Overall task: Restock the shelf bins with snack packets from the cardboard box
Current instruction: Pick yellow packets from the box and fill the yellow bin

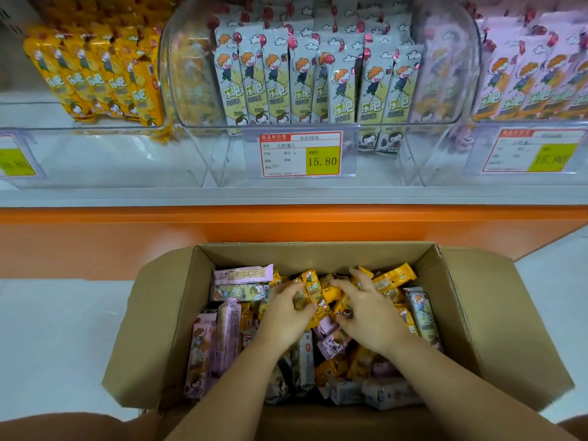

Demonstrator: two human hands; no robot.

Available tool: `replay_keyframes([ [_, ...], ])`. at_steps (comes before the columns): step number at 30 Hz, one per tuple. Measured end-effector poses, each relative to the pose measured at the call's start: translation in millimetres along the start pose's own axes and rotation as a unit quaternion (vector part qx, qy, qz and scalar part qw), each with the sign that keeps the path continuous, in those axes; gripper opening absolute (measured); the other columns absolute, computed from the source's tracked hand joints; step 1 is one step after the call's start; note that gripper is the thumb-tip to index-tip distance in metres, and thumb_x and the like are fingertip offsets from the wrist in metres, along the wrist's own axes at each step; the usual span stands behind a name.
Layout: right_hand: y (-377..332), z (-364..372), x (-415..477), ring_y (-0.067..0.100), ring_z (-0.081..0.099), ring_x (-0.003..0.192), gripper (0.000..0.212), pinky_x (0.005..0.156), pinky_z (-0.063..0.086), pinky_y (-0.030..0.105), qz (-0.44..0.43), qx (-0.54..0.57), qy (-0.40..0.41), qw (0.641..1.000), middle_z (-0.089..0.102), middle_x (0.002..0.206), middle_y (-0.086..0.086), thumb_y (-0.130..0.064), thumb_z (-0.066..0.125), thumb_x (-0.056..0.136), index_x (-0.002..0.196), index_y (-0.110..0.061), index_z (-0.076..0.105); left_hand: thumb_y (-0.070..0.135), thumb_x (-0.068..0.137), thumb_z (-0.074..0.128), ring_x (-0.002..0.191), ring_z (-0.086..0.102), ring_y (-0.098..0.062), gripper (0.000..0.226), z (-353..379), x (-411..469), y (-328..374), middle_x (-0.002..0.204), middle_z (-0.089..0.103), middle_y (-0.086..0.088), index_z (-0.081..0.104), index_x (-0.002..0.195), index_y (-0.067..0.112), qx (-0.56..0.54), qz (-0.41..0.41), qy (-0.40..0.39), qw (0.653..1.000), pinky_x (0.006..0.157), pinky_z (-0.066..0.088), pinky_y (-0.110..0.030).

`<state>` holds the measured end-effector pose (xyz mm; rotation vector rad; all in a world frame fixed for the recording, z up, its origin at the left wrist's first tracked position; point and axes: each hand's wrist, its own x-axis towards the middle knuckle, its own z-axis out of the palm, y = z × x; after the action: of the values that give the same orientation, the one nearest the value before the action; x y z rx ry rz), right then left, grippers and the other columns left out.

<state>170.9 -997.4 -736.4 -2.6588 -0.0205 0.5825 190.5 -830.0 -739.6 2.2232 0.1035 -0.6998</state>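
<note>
Yellow snack packets lie heaped at the far middle of the open cardboard box, among pink and grey packets filling the box. Left hand, fingers curled, grips the yellow packets from their left; right hand, fingers spread and bent, presses on them from their right. Beyond the box runs an orange ledge; above it, clear shelf bins hold upright grey packets, with yellow ones left of the box line and pink ones right. A price label fronts the middle bin
</note>
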Motion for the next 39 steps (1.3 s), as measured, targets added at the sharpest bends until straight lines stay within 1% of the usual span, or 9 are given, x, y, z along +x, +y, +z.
replay_keyframes([
  [4,-5,-8,-4,0.020,0.056,0.101,0.046,0.087,0.041,0.032,-0.014,0.044,0.037,0.998,0.047,0.118,-0.009,-0.039,0.063,0.083,0.125,-0.033,0.044,0.036,0.092,0.059,0.130,0.044,-0.021,0.063,-3,5,-2,0.144,0.043,-0.005,0.033,0.147,0.020,-0.048,-0.043,0.000,0.998,0.099,0.035,-0.026],
  [7,-11,-12,-8,0.012,0.046,0.076,0.030,0.073,0.036,0.028,-0.039,0.046,0.069,0.996,0.047,0.097,-0.014,-0.040,0.062,0.084,0.110,-0.031,0.049,0.036,0.091,0.061,0.119,0.051,-0.020,0.052,-3,9,-4,0.136,0.048,-0.006,0.044,0.137,0.021,-0.069,-0.057,0.013,0.996,0.096,0.040,-0.028],
  [13,-4,-13,-23,0.012,0.050,0.080,0.021,0.065,0.036,0.025,-0.036,0.015,0.082,0.996,0.053,0.090,-0.010,-0.043,0.064,0.082,0.077,-0.028,0.051,0.040,0.086,0.067,0.100,0.053,-0.015,0.060,5,5,5,0.117,0.050,0.000,0.040,0.137,0.024,-0.062,-0.050,-0.006,0.997,0.079,0.038,-0.023],
  [15,1,-13,-30,0.012,0.053,0.083,0.019,0.066,0.043,0.026,-0.021,0.014,0.074,0.997,0.059,0.084,-0.010,-0.042,0.065,0.081,0.077,-0.028,0.053,0.037,0.083,0.070,0.095,0.053,-0.010,0.069,5,5,13,0.113,0.049,0.002,0.035,0.141,0.026,-0.061,-0.034,-0.021,0.997,0.076,0.039,-0.021],
  [19,9,-15,-45,0.014,0.058,0.084,0.005,0.070,0.046,0.027,-0.009,-0.013,0.028,0.999,0.062,0.079,-0.008,-0.031,0.059,0.086,0.089,-0.027,0.057,0.033,0.083,0.072,0.135,0.035,-0.023,0.083,7,0,31,0.153,0.025,-0.003,0.021,0.149,0.033,0.013,-0.017,-0.133,0.991,0.103,0.036,-0.032],
  [24,12,-24,-49,0.011,0.046,0.056,0.016,0.047,0.033,0.020,0.004,-0.031,0.028,0.999,0.045,0.060,-0.009,-0.027,0.053,0.092,0.105,-0.025,0.044,0.036,0.086,0.067,0.138,0.034,-0.022,0.077,13,-8,37,0.155,0.027,-0.001,0.024,0.149,0.025,0.087,0.002,-0.162,0.983,0.103,0.036,-0.031],
  [28,13,-37,-34,0.013,0.049,0.065,0.026,0.050,0.030,0.022,0.020,0.022,0.037,0.999,0.048,0.078,-0.005,-0.018,0.057,0.090,0.106,-0.023,0.038,0.044,0.088,0.062,0.133,0.040,-0.020,0.069,11,-9,41,0.150,0.035,0.000,0.032,0.146,0.021,0.084,0.013,-0.137,0.987,0.100,0.037,-0.030],
  [33,12,-46,-3,0.028,0.030,0.135,0.075,0.101,0.039,0.036,0.019,-0.008,-0.095,0.995,0.032,0.147,0.004,-0.015,0.065,0.084,0.146,-0.023,0.024,0.044,0.089,0.060,0.126,0.046,-0.019,0.064,11,-8,45,0.142,0.044,0.001,0.034,0.144,0.023,0.091,0.034,-0.119,0.988,0.097,0.041,-0.030],
  [39,13,-53,27,0.025,0.023,0.142,0.099,0.108,0.037,0.034,0.021,-0.025,-0.283,0.959,0.007,0.159,0.003,-0.012,0.071,0.079,0.152,-0.025,0.005,0.038,0.090,0.061,0.114,0.054,-0.021,0.056,13,-1,43,0.132,0.052,0.000,0.037,0.139,0.030,0.132,0.034,-0.134,0.982,0.093,0.047,-0.034],
])
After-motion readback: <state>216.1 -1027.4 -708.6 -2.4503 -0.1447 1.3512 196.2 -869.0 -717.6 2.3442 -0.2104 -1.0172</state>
